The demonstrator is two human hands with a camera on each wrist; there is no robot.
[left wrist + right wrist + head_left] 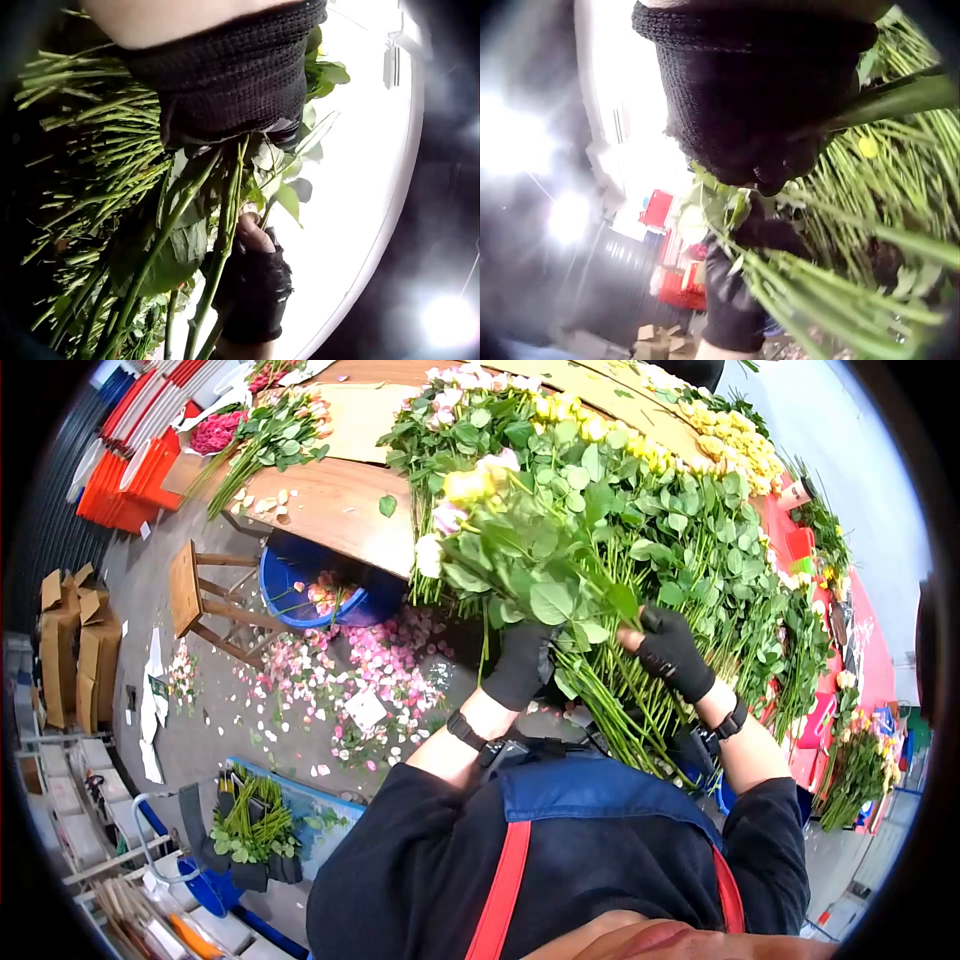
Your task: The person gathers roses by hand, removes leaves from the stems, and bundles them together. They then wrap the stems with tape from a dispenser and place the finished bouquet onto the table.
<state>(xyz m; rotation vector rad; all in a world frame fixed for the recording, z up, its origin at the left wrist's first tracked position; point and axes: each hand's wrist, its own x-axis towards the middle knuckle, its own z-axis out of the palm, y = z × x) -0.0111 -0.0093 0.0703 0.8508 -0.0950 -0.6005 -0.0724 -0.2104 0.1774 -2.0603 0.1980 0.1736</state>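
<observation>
A loose bunch of leafy roses with yellow and pale pink blooms [470,487] lies across the front of my body, its cut stems [620,705] angled down toward my apron. My left hand [518,665], in a black fingerless glove, grips the bunch around its stems. On the other side my right hand [675,652], gloved alike, has curled fingers and a bare thumb at a leafy rose stem. In the left wrist view the right thumb [255,232] shows beside the stems. The right wrist view has the left hand [739,289] behind the stems, partly hidden by leaves.
Rows of yellow roses [740,445] cover the wooden table [350,510] ahead. Left of them lie peach roses [295,425]. Below stand a blue tub [290,575] and a wooden stool [187,590]. Petals [385,650] litter the floor. Cardboard boxes [75,650] stand far left.
</observation>
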